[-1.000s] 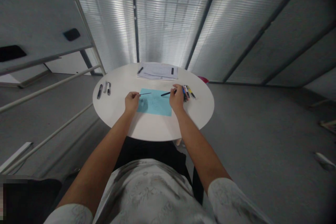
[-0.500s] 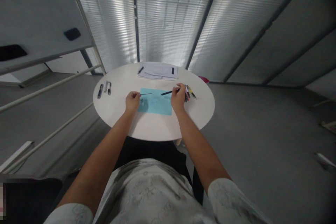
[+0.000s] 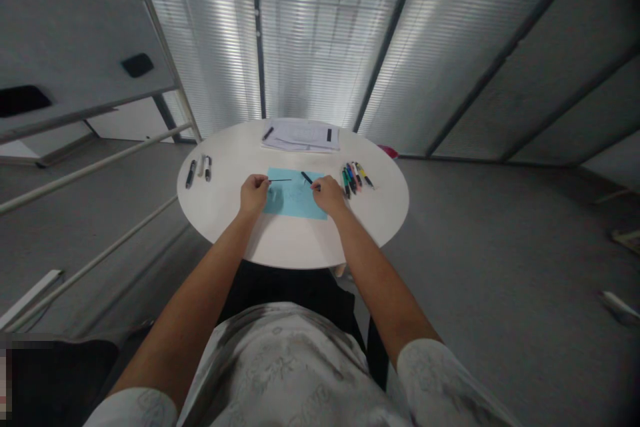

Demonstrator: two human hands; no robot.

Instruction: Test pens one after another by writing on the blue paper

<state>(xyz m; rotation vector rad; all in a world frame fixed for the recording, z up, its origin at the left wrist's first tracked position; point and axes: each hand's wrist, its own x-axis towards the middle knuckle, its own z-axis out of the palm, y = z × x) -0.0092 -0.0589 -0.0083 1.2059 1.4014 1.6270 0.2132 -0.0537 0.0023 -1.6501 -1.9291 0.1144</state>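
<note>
Pinched in my left hand (image 3: 255, 193) is a thin dark pen refill (image 3: 281, 180), pointing right across a light blue sheet (image 3: 300, 209). My right hand (image 3: 329, 195) is closed on a black pen (image 3: 307, 177), whose upper end slants up and to the left from the fingers. The refill and the pen are apart, both over the upper part of the sheet. Its lower end is hidden by my fingers. A few faint marks show on the sheet, too small to make out.
The round white table (image 3: 295, 250) carries several coloured pens (image 3: 354, 177) right of my right hand. Several more pens (image 3: 191, 173) lie at the left. A stack of papers (image 3: 300, 135) with dark items on it is at the far edge. A white rail (image 3: 100, 168) stands left.
My right hand has moved left and slightly down, and turned the black pen from nearly level to a steep slant. The coloured pens now show more fully. My left hand has barely shifted.
</note>
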